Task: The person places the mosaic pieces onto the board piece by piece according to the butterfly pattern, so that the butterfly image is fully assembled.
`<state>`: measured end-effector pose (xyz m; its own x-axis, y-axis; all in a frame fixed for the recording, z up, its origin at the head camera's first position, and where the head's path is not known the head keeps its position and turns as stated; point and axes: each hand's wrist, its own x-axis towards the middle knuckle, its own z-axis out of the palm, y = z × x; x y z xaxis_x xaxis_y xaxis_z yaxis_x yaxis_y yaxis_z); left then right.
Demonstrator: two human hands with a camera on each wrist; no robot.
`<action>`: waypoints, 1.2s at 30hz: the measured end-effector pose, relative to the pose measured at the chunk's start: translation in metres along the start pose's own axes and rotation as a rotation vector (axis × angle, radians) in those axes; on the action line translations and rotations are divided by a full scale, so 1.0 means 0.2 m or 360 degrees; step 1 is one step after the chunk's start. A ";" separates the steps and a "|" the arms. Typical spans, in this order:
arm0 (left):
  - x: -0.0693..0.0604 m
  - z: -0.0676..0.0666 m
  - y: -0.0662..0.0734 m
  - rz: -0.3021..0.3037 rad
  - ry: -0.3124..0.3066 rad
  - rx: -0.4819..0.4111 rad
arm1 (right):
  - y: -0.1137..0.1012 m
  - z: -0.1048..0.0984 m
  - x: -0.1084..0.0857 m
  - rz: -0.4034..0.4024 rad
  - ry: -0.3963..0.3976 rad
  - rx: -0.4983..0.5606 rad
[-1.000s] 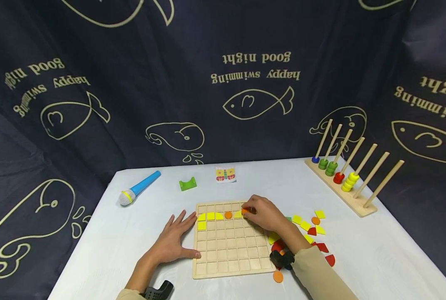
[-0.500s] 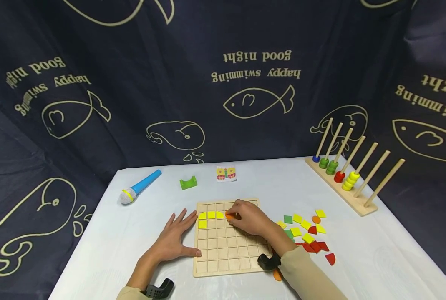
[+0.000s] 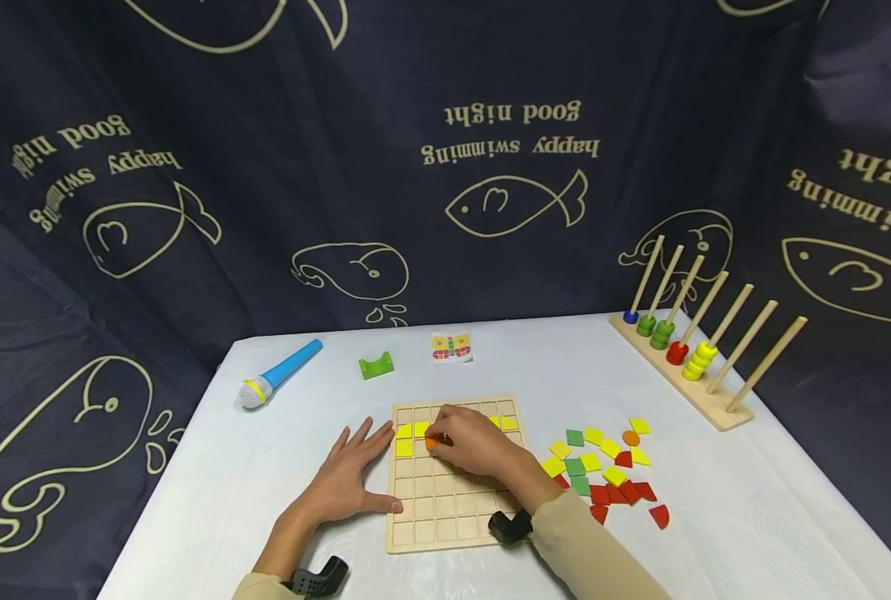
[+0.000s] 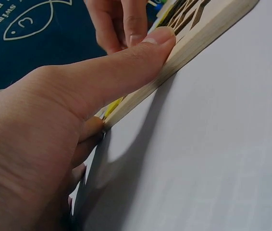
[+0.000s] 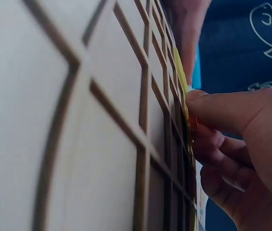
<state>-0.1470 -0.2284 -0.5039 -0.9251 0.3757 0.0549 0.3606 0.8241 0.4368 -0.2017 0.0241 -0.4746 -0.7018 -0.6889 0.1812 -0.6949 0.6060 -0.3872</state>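
On the grid board [image 3: 435,532], yellow pieces [image 3: 404,431] fill cells towards ten and one o'clock; most other visible cells show bare wood, and the right hand [image 3: 471,437] hides some. That hand pinches an orange disc [image 3: 432,442] at the board's eleven o'clock; whether it is seated I cannot tell. The left hand [image 3: 347,479], fingers spread, rests its thumb on the rim at eight o'clock. Unplaced pieces [image 3: 590,462] lie at three o'clock. At two o'clock, a peg rack [image 3: 728,417] carries blue, green, red and yellow rings [image 3: 700,361].
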 end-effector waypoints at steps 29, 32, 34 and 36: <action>0.00 0.01 -0.01 0.0020 0.0027 0.0025 | -0.04 -0.02 -0.02 0.0025 -0.0039 0.0011; 0.00 0.01 -0.01 0.0021 0.0022 0.0016 | -0.03 -0.03 -0.03 0.0034 -0.0040 0.0017; 0.00 0.01 -0.01 0.0020 0.0019 0.0016 | -0.02 -0.04 -0.05 0.0044 -0.0038 0.0020; 0.00 0.01 -0.01 0.0017 0.0015 0.0018 | -0.01 -0.04 -0.06 0.0049 -0.0031 0.0016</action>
<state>-0.1482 -0.2292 -0.5064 -0.9223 0.3805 0.0678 0.3717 0.8250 0.4257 -0.1928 0.0340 -0.4682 -0.7195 -0.6777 0.1516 -0.6714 0.6231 -0.4013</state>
